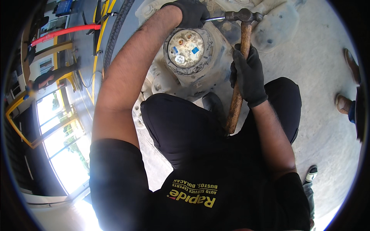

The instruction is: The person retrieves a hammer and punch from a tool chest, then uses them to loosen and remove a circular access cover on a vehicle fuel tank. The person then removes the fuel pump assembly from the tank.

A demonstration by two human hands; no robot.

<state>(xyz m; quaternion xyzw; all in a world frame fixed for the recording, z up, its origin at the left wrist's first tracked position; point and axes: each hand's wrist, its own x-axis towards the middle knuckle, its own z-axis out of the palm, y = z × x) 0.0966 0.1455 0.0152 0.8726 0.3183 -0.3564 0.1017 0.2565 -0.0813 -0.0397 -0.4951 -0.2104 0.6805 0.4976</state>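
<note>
A person's gloved left hand [191, 14], fingers closed around a shiny metal rod [215, 18], is just beyond a round, pale cap [185, 48] set in a dusty, tank-like part [221, 57] on the grey floor [320, 96]. The gloved right hand [248, 73] wraps its fingers around the wooden handle of a hammer [245, 34], slanting past the part's right edge. The hammer's head is at the rod's tip; contact is unclear.
</note>
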